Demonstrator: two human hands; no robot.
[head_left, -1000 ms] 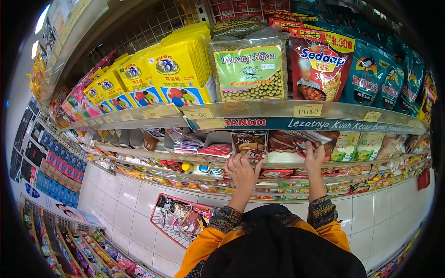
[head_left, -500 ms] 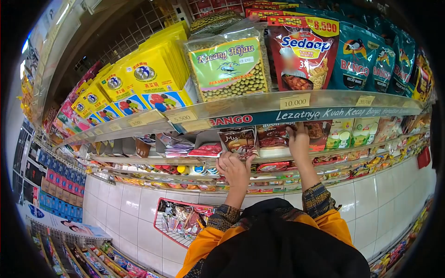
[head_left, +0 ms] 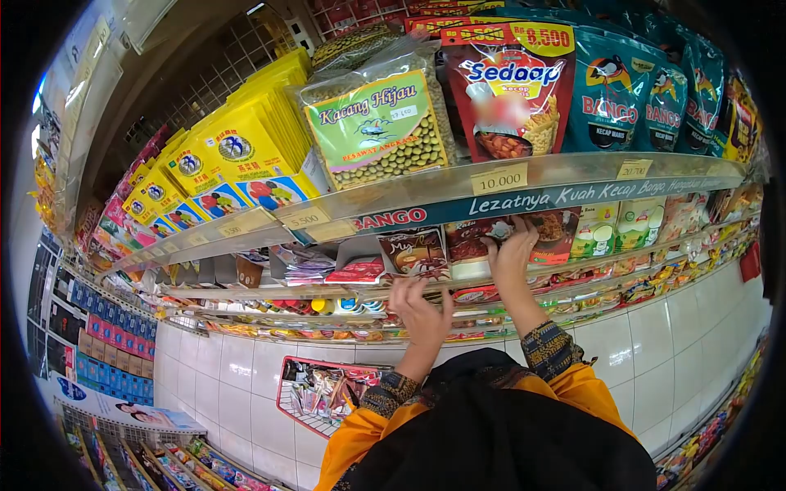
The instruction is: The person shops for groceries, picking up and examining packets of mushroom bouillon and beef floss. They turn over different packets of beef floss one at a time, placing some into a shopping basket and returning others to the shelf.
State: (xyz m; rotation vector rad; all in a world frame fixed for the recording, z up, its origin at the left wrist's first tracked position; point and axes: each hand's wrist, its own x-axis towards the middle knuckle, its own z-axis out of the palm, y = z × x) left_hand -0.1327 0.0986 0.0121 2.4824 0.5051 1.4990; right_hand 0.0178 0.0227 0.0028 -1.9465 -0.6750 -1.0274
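Observation:
A brown packet marked "My" (head_left: 412, 252) stands on the shelf below the blue-green BANGO strip. Just under it, at the shelf edge, is my left hand (head_left: 421, 314), its fingers loosely bent and apart with nothing visible in them. To the right stands a dark red-brown packet (head_left: 471, 244) with "Ratu" on it. My right hand (head_left: 513, 255) has its thumb and fingers at this packet's right upper edge, pinching it; part of the edge is hidden behind the fingers. A red-orange food packet (head_left: 553, 236) sits just right of that hand.
Overhanging the hands is an upper shelf with a clear price rail (head_left: 565, 169), holding a mung bean bag (head_left: 377, 123), yellow packets (head_left: 246, 155) and sauce pouches (head_left: 610, 94). A red-rimmed basket (head_left: 282, 385) with packets stands on the tiled floor, left of my body.
My left hand has come down slightly off the "My" packet. My right hand has stayed at the red-brown packet, which shows more of its front. The view has shifted a little.

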